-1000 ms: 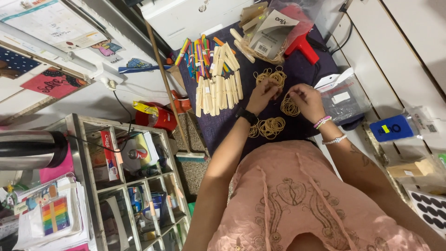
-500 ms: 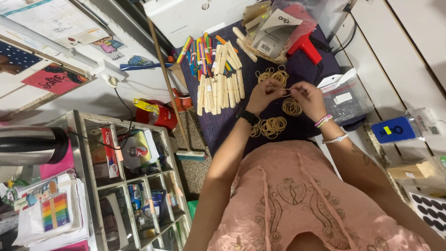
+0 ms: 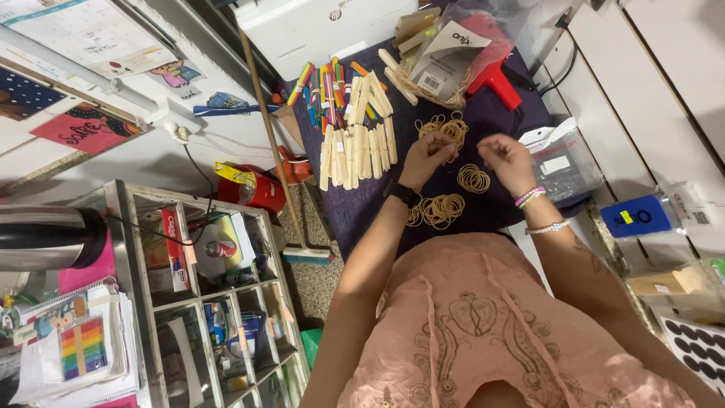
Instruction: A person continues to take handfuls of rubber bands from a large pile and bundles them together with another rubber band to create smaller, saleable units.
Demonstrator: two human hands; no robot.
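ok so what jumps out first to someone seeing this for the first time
Two bare hands, the left hand and right hand, meet above a dark blue cloth, fingers pinched close together over scattered loops of tan rubber bands. Just left of them lie rows of plain wooden sticks, with brightly coloured sticks fanned out beyond. A red tool sits at the cloth's far edge.

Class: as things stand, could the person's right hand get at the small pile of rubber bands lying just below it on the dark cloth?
Probably yes: the right hand hovers just above that pile of rubber bands, with only bare dark cloth between them.
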